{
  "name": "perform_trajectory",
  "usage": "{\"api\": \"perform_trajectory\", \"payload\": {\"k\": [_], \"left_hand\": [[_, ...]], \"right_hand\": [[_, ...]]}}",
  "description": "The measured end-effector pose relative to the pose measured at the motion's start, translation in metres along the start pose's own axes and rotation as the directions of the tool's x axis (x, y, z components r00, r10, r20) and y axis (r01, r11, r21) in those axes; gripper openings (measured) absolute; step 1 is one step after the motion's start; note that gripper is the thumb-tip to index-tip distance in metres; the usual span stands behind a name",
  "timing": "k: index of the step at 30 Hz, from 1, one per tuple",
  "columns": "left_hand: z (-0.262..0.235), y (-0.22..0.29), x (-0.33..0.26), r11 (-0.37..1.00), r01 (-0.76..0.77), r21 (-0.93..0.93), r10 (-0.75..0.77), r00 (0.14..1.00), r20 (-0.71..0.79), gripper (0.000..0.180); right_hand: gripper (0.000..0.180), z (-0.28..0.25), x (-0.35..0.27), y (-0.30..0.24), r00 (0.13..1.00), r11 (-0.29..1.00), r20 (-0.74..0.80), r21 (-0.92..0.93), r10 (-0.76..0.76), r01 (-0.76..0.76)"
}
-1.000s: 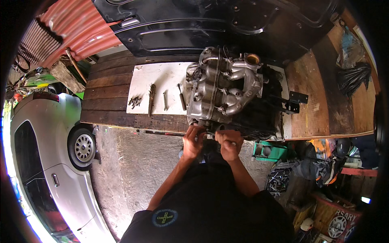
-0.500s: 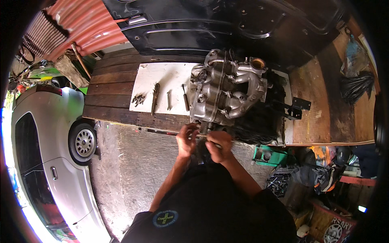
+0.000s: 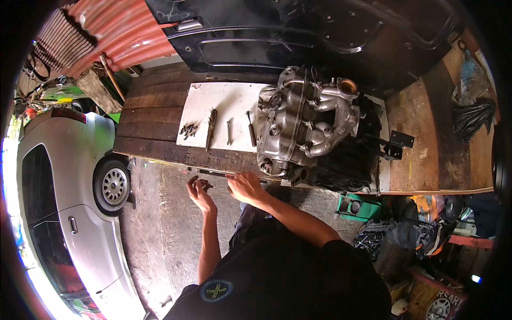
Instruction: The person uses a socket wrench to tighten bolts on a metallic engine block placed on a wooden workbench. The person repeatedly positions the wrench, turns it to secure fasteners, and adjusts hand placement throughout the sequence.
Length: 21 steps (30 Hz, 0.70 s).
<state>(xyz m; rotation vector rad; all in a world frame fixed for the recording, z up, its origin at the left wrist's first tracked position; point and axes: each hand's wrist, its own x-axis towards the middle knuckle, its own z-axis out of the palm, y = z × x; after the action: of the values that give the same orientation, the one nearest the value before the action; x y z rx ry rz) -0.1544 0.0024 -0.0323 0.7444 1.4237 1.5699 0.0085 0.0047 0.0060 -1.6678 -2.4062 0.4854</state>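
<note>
My left hand is raised just off the bench's front edge, its fingers loosely bent and apart, with no held thing visible. Beside it, my right hand is closed at the front edge, its fingertips by a long dark bar with a reddish end. Whatever the right fingers hold is hidden. To the right on the bench rests a metal engine with curved intake pipes. On a white board lie a wrench, a screwdriver-like tool, a bristly brush-like tool and several small dark bolts.
The wooden bench runs along a black metal panel. A black bracket lies right of the engine. Below the bench sits a green jack-like device, near piled parts. A silver car stands at left.
Both hands have moved left, away from the front of the engine, along the bench edge. My view has shifted slightly, and the tools on the board lie as before.
</note>
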Motion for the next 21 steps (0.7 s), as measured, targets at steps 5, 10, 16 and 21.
{"api": "perform_trajectory", "payload": {"k": [5, 10, 16, 21], "left_hand": [[0.023, -0.009, -0.015, 0.994, 0.105, 0.014, -0.105, 0.985, 0.133, 0.019], [0.034, -0.016, -0.021, 0.971, 0.222, -0.084, -0.205, 0.963, 0.172, 0.02], [0.018, -0.01, -0.015, 0.977, 0.209, -0.045, -0.202, 0.972, 0.116, 0.021], [0.002, -0.012, -0.008, 0.959, 0.241, -0.148, -0.239, 0.971, 0.03, 0.024]], "right_hand": [[0.025, -0.031, 0.003, -0.014, 0.998, 0.986, -0.063, 0.164, 0.012, -0.002], [0.023, 0.008, 0.003, 0.005, 0.994, 0.996, -0.101, -0.081, 0.04, -0.048], [0.026, -0.037, 0.009, -0.017, 0.983, 0.998, -0.184, 0.066, 0.012, 0.0], [0.013, 0.021, 0.006, 0.01, 0.999, 0.992, -0.048, -0.125, 0.009, -0.015]]}}
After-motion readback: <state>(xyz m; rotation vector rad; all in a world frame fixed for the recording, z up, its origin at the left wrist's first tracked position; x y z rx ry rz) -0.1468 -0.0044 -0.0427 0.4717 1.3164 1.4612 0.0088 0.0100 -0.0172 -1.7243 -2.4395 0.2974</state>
